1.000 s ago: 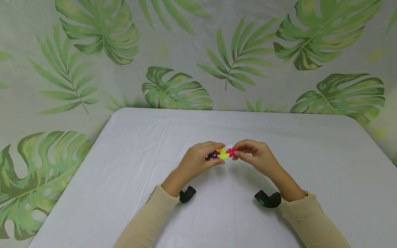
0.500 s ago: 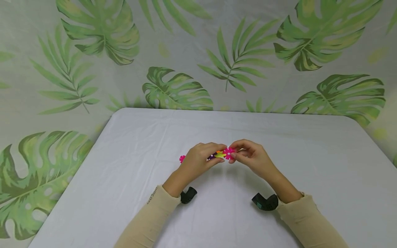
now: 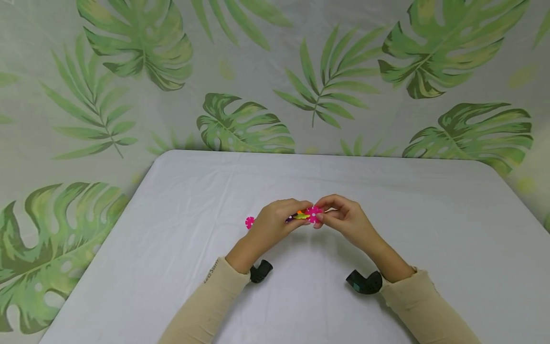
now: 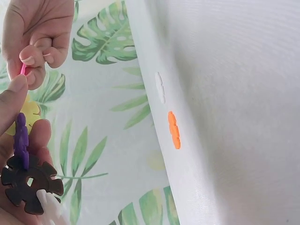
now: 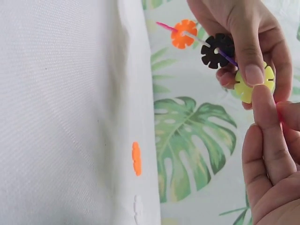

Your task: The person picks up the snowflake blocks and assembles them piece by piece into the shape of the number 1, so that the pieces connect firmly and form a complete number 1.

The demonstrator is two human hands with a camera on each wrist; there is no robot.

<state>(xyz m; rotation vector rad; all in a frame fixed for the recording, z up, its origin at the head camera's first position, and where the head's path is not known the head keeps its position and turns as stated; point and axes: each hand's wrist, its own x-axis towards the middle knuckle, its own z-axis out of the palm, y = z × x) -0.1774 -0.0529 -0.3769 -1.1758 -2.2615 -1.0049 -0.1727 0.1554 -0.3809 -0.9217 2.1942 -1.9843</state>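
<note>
My left hand (image 3: 281, 217) grips a chain of notched plastic snowflake discs. In the right wrist view the chain runs from a pink disc (image 5: 165, 26) through an orange disc (image 5: 184, 33), a white disc (image 5: 196, 38), a black disc (image 5: 218, 50) and a purple disc (image 5: 228, 58) to a yellow disc (image 5: 244, 89). My right hand (image 3: 345, 220) pinches another pink disc (image 3: 313, 214) at the yellow end; its face shows in the head view. Whether the two are slotted together is hidden by fingers. The chain's far pink end shows left of my left hand.
Behind the hands, a loose orange disc (image 4: 174, 130) and a loose white disc (image 4: 160, 87) lie on the white-covered table (image 3: 193, 191). A leaf-patterned cloth (image 3: 258, 57) hangs behind the table. Black wrist devices (image 3: 364, 282) sit below both wrists.
The right hand has shifted slightly left, and its pink disc now faces the head camera. The chain has turned, bringing its far pink end into view left of the left hand.
</note>
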